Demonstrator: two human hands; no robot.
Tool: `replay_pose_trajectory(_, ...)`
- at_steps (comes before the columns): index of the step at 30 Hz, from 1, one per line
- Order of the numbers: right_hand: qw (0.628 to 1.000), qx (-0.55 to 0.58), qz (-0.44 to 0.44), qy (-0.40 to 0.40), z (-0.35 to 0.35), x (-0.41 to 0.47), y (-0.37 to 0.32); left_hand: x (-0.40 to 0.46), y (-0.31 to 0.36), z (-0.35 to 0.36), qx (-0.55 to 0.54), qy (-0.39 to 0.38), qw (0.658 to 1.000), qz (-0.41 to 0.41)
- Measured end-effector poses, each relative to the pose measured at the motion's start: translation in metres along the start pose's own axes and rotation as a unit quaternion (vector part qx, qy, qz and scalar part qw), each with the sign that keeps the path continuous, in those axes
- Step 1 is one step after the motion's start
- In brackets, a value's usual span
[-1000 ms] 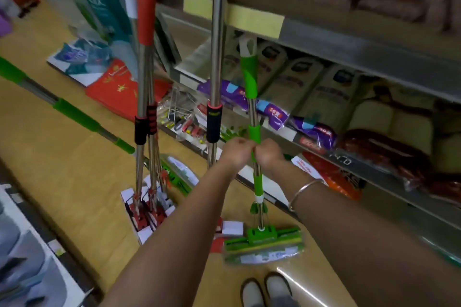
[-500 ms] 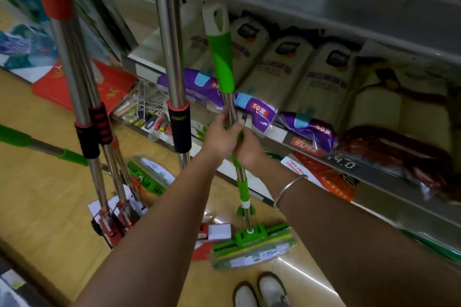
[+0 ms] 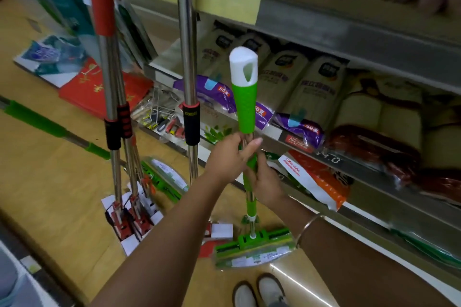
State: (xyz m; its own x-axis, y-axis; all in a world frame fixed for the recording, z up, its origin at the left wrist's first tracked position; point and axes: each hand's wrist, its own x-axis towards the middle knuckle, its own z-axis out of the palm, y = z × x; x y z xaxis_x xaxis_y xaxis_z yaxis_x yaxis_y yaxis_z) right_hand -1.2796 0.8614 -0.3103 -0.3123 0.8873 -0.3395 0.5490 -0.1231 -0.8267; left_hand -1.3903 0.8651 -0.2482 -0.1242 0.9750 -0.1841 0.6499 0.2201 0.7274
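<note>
A green mop (image 3: pixel 245 107) stands upright in a shop aisle, right in front of the person. Its sponge head (image 3: pixel 254 249), wrapped in clear plastic, rests on the wooden floor (image 3: pixel 50 182) just ahead of 2 pale shoes (image 3: pixel 259 290). The handle top has a green grip and a white cap with a hanging hole.

Both hands hold the shaft below that grip. The left hand (image 3: pixel 229 157) is higher, its fingers curled round the steel tube with 1 fingertip sticking out. The right hand (image 3: pixel 265 182), with a thin bangle (image 3: pixel 308 228) on the wrist, wraps the green sleeve just under it. The 2 hands touch.

To the left stand red-handled mops (image 3: pixel 109 87) in a cluster and a steel pole (image 3: pixel 185 57) with a black sleeve. Another green-handled mop (image 3: pixel 37 119) lies slanted near the floor at far left. Behind, a metal shelf (image 3: pixel 324 25) holds bagged goods, among them purple packets (image 3: pixel 301 129).
</note>
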Motion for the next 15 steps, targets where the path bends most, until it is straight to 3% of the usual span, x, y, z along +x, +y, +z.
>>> replay_pose_trajectory(6, 0.999, -0.046, -0.005, -0.008, -0.01, -0.047, 0.0, -0.056, 0.017, -0.01, 0.191, -0.07, 0.978, 0.053)
replay_pose_trajectory(10, 0.988, -0.149, -0.004, -0.044, -0.017, -0.094, -0.002, -0.098, 0.035, -0.021, 0.283, -0.099, 0.951, 0.069)
replay_pose_trajectory(15, 0.986, -0.157, -0.053, -0.035, -0.02, -0.148, -0.026, -0.149, 0.053, -0.045, 0.347, -0.078, 0.932, 0.068)
